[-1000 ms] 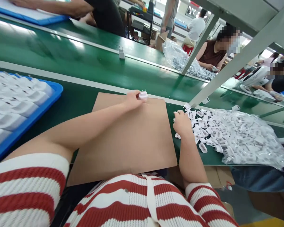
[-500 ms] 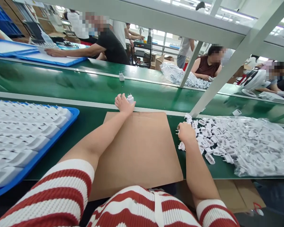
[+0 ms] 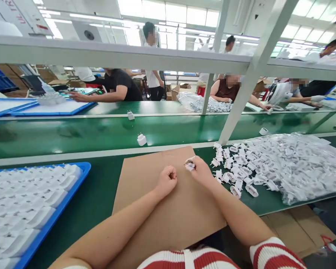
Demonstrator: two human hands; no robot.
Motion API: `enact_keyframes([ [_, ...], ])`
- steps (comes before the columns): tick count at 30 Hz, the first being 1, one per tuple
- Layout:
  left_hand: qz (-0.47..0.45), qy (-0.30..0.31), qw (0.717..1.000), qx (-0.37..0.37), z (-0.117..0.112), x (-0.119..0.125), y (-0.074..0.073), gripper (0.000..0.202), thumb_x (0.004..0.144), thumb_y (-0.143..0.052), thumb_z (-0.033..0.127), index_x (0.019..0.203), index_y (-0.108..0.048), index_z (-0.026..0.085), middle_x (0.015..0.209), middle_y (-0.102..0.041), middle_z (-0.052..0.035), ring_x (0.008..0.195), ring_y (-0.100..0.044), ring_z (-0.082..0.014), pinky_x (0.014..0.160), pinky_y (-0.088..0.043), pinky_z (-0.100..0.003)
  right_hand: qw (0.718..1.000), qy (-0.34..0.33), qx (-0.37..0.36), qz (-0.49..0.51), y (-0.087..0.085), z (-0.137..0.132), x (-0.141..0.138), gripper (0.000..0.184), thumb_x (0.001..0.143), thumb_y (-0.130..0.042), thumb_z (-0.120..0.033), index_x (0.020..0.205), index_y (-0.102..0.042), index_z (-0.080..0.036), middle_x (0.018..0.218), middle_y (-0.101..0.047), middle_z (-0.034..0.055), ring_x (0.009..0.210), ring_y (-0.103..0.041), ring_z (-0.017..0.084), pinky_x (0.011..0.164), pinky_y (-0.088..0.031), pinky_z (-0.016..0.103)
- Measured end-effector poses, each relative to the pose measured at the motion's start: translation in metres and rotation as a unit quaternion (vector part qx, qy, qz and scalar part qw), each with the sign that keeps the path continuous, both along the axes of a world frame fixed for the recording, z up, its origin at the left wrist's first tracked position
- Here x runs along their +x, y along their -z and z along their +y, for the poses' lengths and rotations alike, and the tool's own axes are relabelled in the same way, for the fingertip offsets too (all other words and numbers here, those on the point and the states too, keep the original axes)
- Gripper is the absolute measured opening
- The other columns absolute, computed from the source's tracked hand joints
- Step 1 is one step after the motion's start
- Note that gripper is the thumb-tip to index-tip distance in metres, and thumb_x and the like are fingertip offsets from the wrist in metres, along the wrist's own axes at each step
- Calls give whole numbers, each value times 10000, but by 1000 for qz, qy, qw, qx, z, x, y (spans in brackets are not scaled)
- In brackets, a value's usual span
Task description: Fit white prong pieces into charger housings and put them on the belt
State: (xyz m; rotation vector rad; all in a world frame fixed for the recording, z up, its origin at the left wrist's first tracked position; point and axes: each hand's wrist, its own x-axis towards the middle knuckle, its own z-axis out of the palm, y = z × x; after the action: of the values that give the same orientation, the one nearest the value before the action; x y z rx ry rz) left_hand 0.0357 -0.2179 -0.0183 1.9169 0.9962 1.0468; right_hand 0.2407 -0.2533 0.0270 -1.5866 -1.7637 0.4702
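My left hand (image 3: pixel 166 181) rests curled in a loose fist over the brown cardboard sheet (image 3: pixel 156 224), with nothing visible in it. Just to its right, my right hand (image 3: pixel 199 172) pinches a small white plug part (image 3: pixel 189 165) above the cardboard. A white charger (image 3: pixel 141 139) stands on the green conveyor belt (image 3: pixel 72 136) beyond the cardboard. A pile of white plug parts (image 3: pixel 268 164), partly in a clear bag, lies to the right of my right hand.
A blue tray (image 3: pixel 81 175) filled with white charger housings sits at left. Another charger (image 3: pixel 130 115) stands farther along the belt. White frame posts (image 3: pixel 240 97) rise from the bench. Other people work at the far side, with blue trays (image 3: pixel 58 108) and a bag of parts.
My left hand set the white charger on the belt and drew back to the cardboard. My right hand left the pile with a plug part and moved left. The camera tilted up.
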Motion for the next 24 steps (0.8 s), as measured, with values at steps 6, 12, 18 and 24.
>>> enact_keyframes([
  [6,-23,-34,997,-63,-2,-5,-14,349,755,-801,477,961,-657,235,981,-686,-45,890,-622,-229,806,-507,-345,968,5,-84,235,17,7,-17,281,858,-683,-180,1123,-616,-244,1114,-710,26,860,-683,173,842,-540,329],
  [12,-34,6,989,-143,-1,-7,-16,584,765,-817,669,1131,-724,224,1086,-751,-88,887,-672,-246,840,-542,-380,918,-41,-155,363,31,18,-28,300,805,-758,-265,1053,-591,-243,907,-677,-16,676,-657,150,655,-567,299],
  [18,-40,19,987,-155,4,-11,-13,627,804,-785,705,1201,-736,222,1072,-769,-86,882,-691,-251,855,-557,-393,910,-29,-143,388,38,26,-26,338,768,-825,-320,1035,-639,-230,920,-667,-11,746,-604,131,636,-513,245],
  [24,-26,12,988,-154,3,-13,-16,534,829,-776,711,1101,-772,252,1050,-785,-67,958,-716,-284,874,-575,-401,901,-46,-173,396,44,30,-22,293,785,-802,-272,1046,-681,-218,932,-695,-5,765,-631,129,666,-518,241],
])
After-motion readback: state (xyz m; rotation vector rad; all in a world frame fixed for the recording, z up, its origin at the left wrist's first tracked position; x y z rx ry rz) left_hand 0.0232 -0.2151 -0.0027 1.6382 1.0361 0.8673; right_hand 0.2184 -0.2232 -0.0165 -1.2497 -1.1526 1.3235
